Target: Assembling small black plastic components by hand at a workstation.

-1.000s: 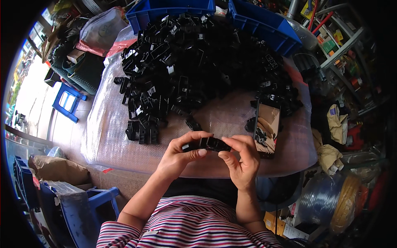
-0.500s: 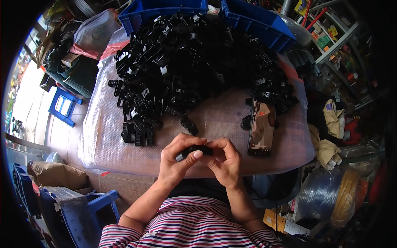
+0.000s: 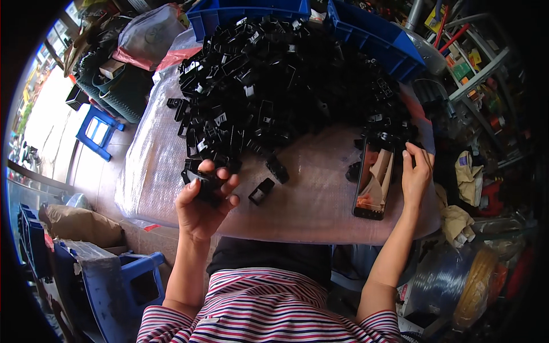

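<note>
My left hand (image 3: 203,203) is at the lower left of a large heap of black plastic parts (image 3: 274,91), palm up. Its fingers curl around a black plastic part (image 3: 209,187), whose shape is partly hidden. My right hand (image 3: 416,174) is at the heap's right edge, beside a phone (image 3: 374,183) lying on the table. Its fingers are bent and apart, tips close to the black parts, and nothing shows in them. A single black part with a lighter face (image 3: 262,191) lies between my hands, in front of the heap.
Plastic sheeting (image 3: 309,223) covers the table. Two blue bins (image 3: 249,18) stand behind the heap. Blue stools (image 3: 98,132) are on the left floor. On the right are crumpled brown paper (image 3: 457,224), a coil of clear tubing (image 3: 437,280) and a metal rack (image 3: 480,74).
My hands were together at the table's front edge, holding a black part. They have moved apart, left to the heap, right beyond the phone. A black part now lies on the sheeting.
</note>
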Motion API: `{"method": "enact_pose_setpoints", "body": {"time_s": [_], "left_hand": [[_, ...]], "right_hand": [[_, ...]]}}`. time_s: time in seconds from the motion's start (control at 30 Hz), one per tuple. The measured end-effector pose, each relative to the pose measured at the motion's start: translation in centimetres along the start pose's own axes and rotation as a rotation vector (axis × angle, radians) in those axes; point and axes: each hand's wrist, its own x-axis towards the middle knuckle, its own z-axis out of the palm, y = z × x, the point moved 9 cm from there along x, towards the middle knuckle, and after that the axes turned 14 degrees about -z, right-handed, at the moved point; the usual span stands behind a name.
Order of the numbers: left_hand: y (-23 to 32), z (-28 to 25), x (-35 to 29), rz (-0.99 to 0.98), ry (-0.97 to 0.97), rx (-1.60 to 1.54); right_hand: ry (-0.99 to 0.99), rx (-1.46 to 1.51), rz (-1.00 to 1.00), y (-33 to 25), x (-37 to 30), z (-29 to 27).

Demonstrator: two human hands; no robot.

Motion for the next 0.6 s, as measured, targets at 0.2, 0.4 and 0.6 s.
{"method": "enact_pose_setpoints", "body": {"time_s": [0.2, 0.4, 0.6], "left_hand": [[0.4, 1.5, 0.3, 0.162, 0.316, 0.744], [0.3, 2.9, -0.6, 0.101, 0.343, 0.95], [-3.1, 3.2, 1.0, -0.007, 0.256, 0.747]], "right_hand": [[0.146, 0.167, -0.104, -8.3, -0.6, -0.7], [0.246, 0.156, 0.415, 4.3, -5.4, -3.3], [0.139, 0.228, 0.454, 5.6, -8.7, -3.7]]}}
